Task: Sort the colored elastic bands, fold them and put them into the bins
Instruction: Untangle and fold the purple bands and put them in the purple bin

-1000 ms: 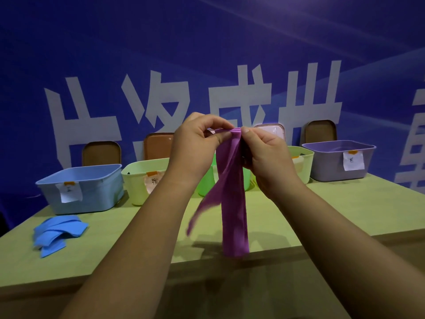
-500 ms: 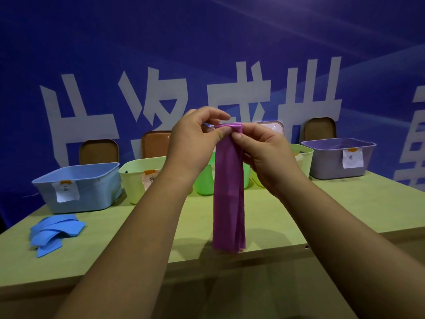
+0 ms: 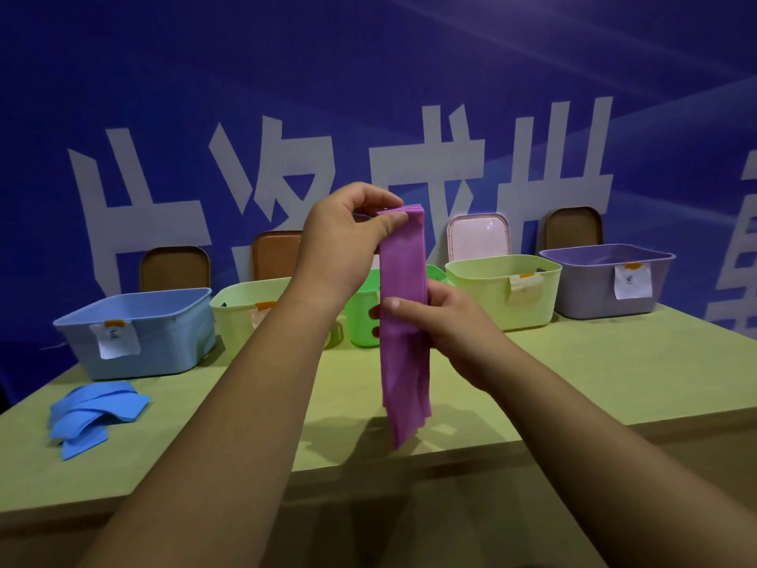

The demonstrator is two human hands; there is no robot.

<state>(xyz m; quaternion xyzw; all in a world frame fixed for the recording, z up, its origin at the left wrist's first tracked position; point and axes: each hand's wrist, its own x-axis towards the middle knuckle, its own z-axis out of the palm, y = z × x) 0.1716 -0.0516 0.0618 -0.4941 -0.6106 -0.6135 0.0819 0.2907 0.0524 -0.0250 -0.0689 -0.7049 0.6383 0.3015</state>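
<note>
here, a folded purple band [image 3: 403, 321] is pinched at its top by the left hand [image 3: 348, 239] and gripped midway by the right hand [image 3: 446, 321] above the table [image 3: 573, 383].

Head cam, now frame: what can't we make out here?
All head view.
- Label writing on the blue bin and purple bin: too small, blurred.
- The bright green bin: mostly hidden behind the purple band, left hand and right hand.
- Bin contents: hidden by the bin walls.
- Right hand's grip, apart from the thumb: behind the band.
</note>
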